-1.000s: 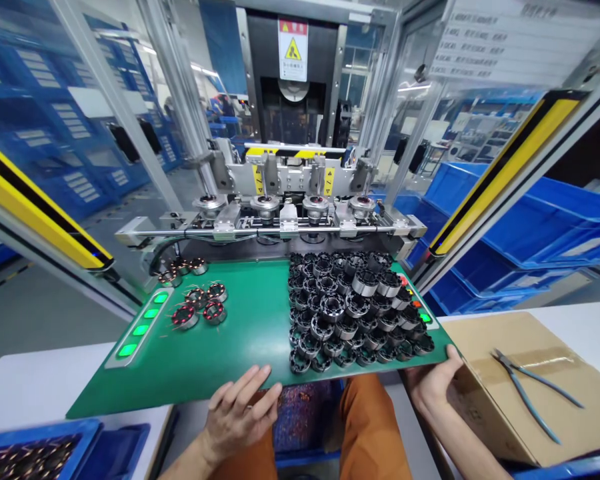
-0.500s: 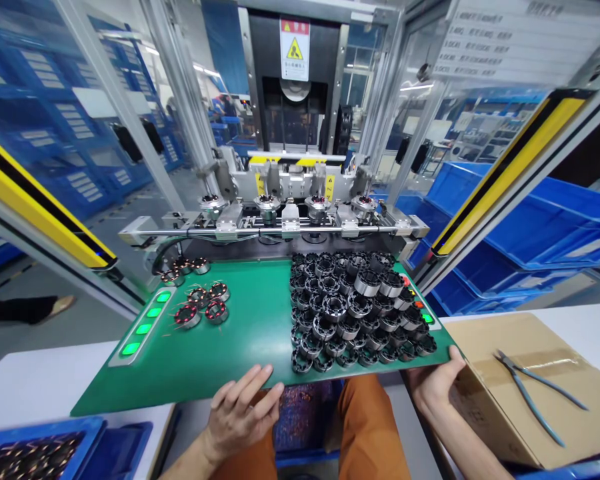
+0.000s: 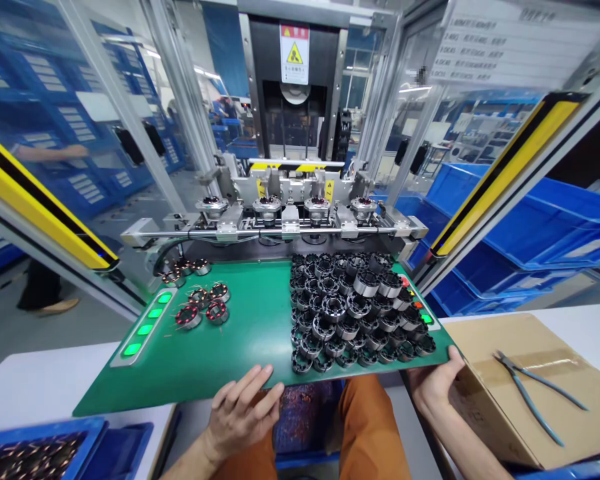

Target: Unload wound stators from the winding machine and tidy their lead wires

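Note:
My left hand (image 3: 245, 410) rests at the front edge of the green work surface (image 3: 250, 333), its fingers stretched out and slightly apart, holding nothing. At the surface's right front corner is my right hand (image 3: 437, 380), thumb on top of the edge and the other fingers hidden beneath it. Black and silver ring cores (image 3: 347, 327) are stacked on the right half of the surface, near my right hand. Several wound cores with copper wires (image 3: 200, 303) lie on the left half. Behind, four round fixtures (image 3: 267, 208) of the machine hold cores.
Pliers (image 3: 530, 387) lie on a cardboard box (image 3: 570, 347) at the right. Blue bins (image 3: 530, 227) stand behind it. A blue tray of wound cores (image 3: 93, 433) sits at lower left. Yellow-black posts (image 3: 510, 173) flank the machine. Another person's arm (image 3: 53, 153) shows at far left.
Another person's arm has come into view at the far left, and that person's foot has shifted slightly. Both my hands look unmoved; the view has tilted a little.

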The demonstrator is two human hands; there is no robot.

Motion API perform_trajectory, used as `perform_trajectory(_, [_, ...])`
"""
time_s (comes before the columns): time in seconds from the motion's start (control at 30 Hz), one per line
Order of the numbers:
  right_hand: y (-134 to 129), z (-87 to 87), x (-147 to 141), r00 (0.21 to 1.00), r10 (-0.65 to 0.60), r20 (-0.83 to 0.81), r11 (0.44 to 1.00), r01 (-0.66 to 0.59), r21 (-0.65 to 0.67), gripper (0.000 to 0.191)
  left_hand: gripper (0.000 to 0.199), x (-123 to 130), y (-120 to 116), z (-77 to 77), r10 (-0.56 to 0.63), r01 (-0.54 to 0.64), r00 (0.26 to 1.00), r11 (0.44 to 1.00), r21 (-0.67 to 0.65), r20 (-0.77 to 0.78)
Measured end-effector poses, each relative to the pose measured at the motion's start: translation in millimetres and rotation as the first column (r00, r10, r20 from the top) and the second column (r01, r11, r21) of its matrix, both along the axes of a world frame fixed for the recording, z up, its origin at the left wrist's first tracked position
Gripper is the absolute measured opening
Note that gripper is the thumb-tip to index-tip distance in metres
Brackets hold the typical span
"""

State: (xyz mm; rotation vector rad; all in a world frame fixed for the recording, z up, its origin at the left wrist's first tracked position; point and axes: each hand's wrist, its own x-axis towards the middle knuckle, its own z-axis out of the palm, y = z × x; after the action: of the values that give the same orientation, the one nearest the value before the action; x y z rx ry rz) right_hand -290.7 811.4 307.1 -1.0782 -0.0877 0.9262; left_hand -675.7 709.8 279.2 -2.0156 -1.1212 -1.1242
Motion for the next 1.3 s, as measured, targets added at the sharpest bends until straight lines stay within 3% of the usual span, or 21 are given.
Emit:
perform_trajectory(0.4, [0,-11.1,6,0.997,0.049,0.060,0.999,-0.050,0.016,0.074,0.027,-1,0,-3.3,-0.004,0.004,1.000,1.000,-0.004,0.011])
perform_trajectory(0.9, [0,-7.8,4,0.999,0.010,0.040,1.000,-0.010,0.000,0.069,0.029,-1,-1,-5.1,0.006,-0.006,1.000,1.000,-0.009,0.007])
perform_trajectory(1.3, [0,-12.0,8,0.997,0.057,0.048,0.998,-0.057,0.008,0.073,0.030,-1,-1,-5.0,0.004,-0.004,1.000,1.000,-0.009,0.007])
